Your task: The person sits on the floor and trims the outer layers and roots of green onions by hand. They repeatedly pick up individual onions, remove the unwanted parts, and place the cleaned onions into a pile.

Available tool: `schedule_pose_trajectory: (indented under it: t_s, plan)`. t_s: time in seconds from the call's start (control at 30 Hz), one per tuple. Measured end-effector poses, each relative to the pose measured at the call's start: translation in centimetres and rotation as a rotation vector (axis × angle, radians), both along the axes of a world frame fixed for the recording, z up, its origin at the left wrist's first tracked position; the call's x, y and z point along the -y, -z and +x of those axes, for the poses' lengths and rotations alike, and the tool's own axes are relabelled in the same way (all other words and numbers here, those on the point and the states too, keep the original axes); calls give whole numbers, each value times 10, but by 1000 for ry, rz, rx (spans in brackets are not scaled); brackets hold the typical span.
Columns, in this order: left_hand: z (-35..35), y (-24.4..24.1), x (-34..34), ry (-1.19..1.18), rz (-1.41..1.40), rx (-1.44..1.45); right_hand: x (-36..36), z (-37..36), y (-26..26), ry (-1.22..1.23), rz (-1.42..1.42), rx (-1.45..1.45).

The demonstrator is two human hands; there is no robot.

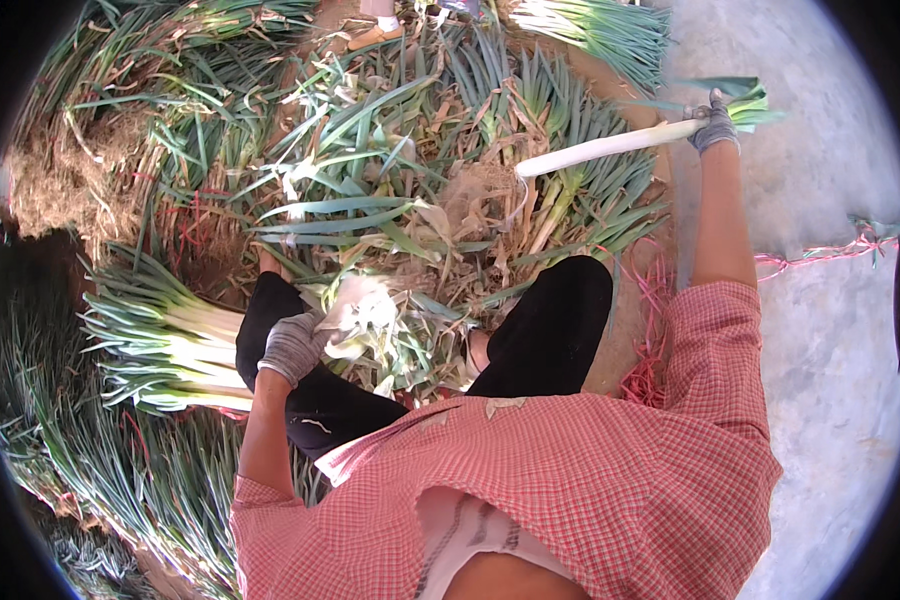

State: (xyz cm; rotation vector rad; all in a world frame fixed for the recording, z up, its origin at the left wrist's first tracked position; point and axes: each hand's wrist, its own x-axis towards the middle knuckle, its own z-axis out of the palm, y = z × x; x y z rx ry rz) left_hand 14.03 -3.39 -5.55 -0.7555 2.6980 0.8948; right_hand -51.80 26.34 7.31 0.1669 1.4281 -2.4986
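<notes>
My right hand [714, 126], in a grey knit glove, grips a long scallion [607, 150] near its green end. The white stalk points left above the heap, with its root end at the lower left. My left hand [294, 346], gloved the same way, is by my left knee beside pale, brightly lit peeled leaves [360, 304]; whether its fingers hold any of them is unclear. A bundle of cleaned scallions [187, 341] lies to the left of that hand. Between and beyond my knees spreads a heap of untrimmed scallions and loose leaves [390, 172].
Pink plastic twine [649, 360] lies by my right knee, with more twine [817, 259] on the concrete floor. Stacked scallions [135, 480] fill the lower left. Another bunch [600, 37] lies at the top. A person's foot [377, 34] stands at the far edge.
</notes>
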Motion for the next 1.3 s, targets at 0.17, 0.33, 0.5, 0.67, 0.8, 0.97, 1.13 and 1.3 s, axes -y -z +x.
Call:
schedule_pose_trajectory:
  t_s: [0.17, 0.33, 0.5, 0.67, 0.8, 0.97, 1.13, 1.3]
  plan:
    - [-93, -15, -23, 34, -262, -272, 43, 91, -21, -162, -191, -6]
    - [-198, -97, -65, 6, -681, -1010, 65, 167, -11, -187, -294, -128]
    - [-225, -122, -77, 76, -754, -832, 90, 259, -27, -266, -483, 84]
    - [-211, -136, -80, 170, -816, -896, 83, 301, -34, -364, -569, 207]
    - [-204, -140, -81, 202, -797, -984, 83, 328, -39, -240, -459, 115]
    - [-196, -124, -67, 181, -635, -1119, 81, 332, -37, -381, -569, 177]
    - [-172, -137, -55, -422, 670, -1307, 85, 309, -12, -286, -714, 132]
    - [-123, -135, -10, -56, -505, -925, 50, 238, 17, -36, -687, 47]
